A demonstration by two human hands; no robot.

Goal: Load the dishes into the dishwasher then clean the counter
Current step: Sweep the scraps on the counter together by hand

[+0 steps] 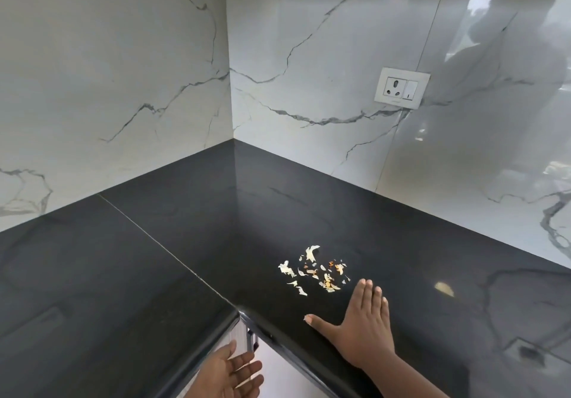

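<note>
1. Left hand [230, 373], bottom centre, waits palm-up below the counter [139, 274] edge, fingers spread, holding nothing.
2. Right hand [363, 331] lies flat on the counter, fingers straight, just beside the scraps [315, 271].
3. No dishes in view; judging by that, wiping remains.

The right hand [360, 326] lies flat, palm down, fingers straight and together, thumb spread out to the left. The left hand [230, 377] is held lower, palm up, fingers relaxed and open.
</note>
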